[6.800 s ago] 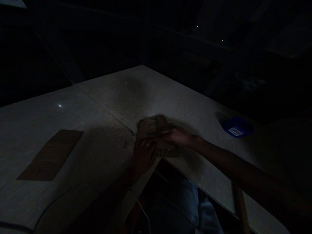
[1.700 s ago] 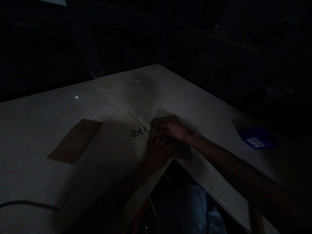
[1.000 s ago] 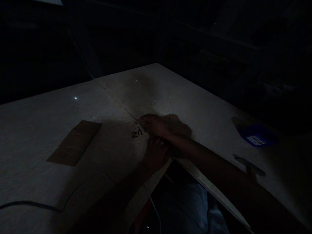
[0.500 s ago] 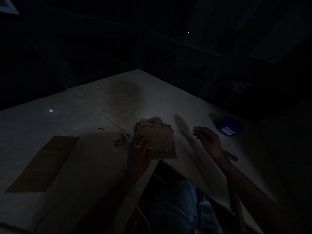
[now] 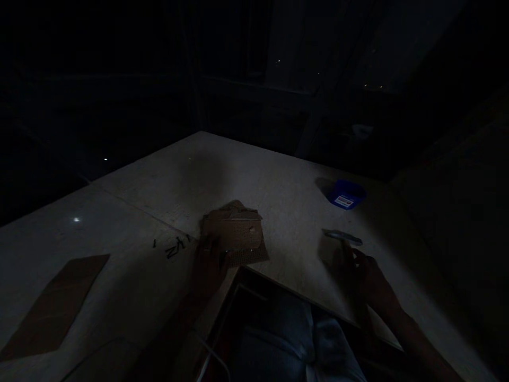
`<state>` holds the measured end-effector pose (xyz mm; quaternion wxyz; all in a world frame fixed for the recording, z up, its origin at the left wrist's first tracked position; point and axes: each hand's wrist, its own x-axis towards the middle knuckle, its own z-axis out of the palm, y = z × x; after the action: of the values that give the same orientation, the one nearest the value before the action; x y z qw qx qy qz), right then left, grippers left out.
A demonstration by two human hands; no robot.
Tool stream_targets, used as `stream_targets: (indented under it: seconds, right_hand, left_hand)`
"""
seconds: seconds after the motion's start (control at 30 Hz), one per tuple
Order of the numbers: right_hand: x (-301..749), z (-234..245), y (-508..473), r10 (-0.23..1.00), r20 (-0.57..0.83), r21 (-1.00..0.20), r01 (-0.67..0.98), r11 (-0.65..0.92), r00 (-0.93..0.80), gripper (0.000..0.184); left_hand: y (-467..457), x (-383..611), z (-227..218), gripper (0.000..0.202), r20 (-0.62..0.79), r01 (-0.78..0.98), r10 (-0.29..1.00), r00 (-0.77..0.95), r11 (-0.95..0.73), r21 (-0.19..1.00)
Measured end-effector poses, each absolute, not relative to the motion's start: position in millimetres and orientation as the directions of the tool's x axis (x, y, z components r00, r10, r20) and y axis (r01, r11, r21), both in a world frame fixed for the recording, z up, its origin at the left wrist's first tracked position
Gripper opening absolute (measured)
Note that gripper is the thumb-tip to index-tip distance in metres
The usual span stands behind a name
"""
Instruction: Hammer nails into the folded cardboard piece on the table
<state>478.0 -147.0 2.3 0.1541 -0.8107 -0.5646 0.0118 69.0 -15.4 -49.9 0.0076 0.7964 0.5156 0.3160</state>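
Observation:
The scene is very dark. A small stack of brown cardboard pieces with a perforated board under it lies at the inner corner of the pale L-shaped table. My left hand rests on the stack's near-left corner, fingers curled on its edge. To the right, my right hand is closed round the handle of a hammer. The hammer's metal head sits just above the tabletop. A few small black nails lie left of the stack.
A blue box with a white label sits at the back right. A flat brown cardboard sheet lies at the near left, with a thin cable beside it. My lap shows in the table's cut-out.
My right hand left the stack, swung right and closed on the hammer. The nails now lie bare beside the stack. My left hand stayed on the stack; the view shifted right.

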Motion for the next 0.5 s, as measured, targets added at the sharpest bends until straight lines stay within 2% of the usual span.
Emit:
stream_targets:
  seconds: [0.07,0.13,0.33,0.5]
  right_hand:
    - [473.6,1.3,-143.7,0.948,0.126,-0.220,0.940,-0.260,0.292,0.057]
    - [470.1,2.8,-138.3,0.952,0.114,-0.225,0.941,-0.253,0.283,0.057]
    - [474.6,7.4,-140.1,0.903,0.082,-0.279,0.880,-0.385,0.421,0.048]
    - [491.4,1.0,-149.7,0.897,0.020,-0.399,0.826,-0.398,0.442,0.035]
  left_hand:
    - [-13.2,70.2,-53.1,0.046,0.496,0.815,0.820,0.285,-0.479,0.325]
    - [-11.2,75.0,-54.9,0.047,0.490,0.812,0.818,0.301,-0.489,0.318]
    - [-10.0,116.0,-48.2,0.050,0.468,0.773,0.811,0.351,-0.533,0.345]
    - [-4.1,169.2,-47.5,0.053,0.445,0.704,0.789,0.424,-0.596,0.386]
